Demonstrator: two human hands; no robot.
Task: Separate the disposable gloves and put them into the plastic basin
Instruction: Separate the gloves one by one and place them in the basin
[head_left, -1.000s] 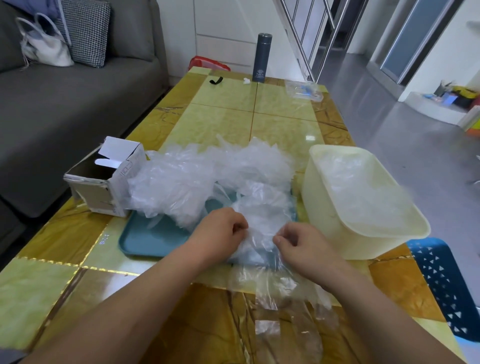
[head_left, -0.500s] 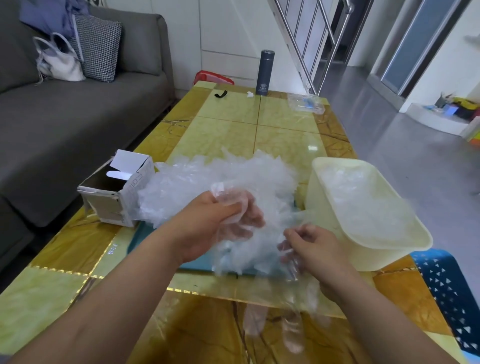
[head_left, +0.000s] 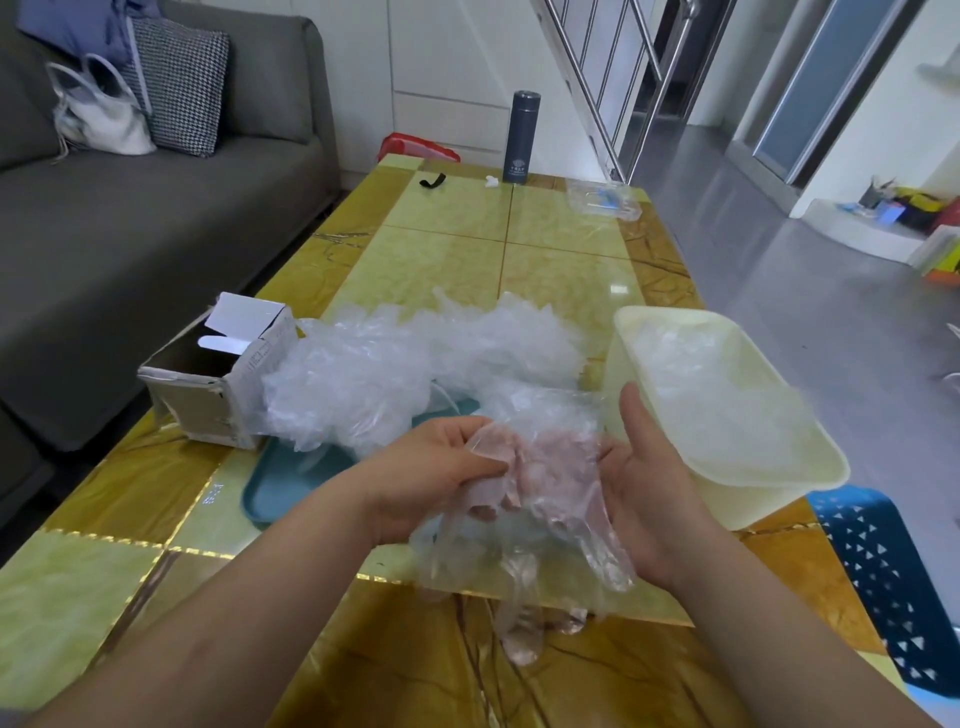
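Left hand (head_left: 431, 478): grip clenched on a clear disposable glove (head_left: 561, 530), fingers curled into its upper edge. Right hand (head_left: 649, 493): palm turned inward, thumb upright, touching the same glove. Its fingers sit behind the film, so I can't tell whether that grip is clamped or just supporting.

The glove is held in the air between both hands, over the near edge of the surface (head_left: 561, 260). Its finger ends hang down toward the person.

The glove pile (head_left: 415, 364) is loose and crumpled, heaped on the teal tray (head_left: 291, 483) just behind the hands. The pile's left side touches the open cardboard box (head_left: 218, 384).

The cream plastic basin (head_left: 753, 499) sits right of the tray, just beside the right hand. It has clear gloves inside, roughly filling the bottom; a count isn't readable.

At the far end of the surface a dark flask (head_left: 521, 137) stands upright. A grey sofa (head_left: 130, 234) runs along the left.
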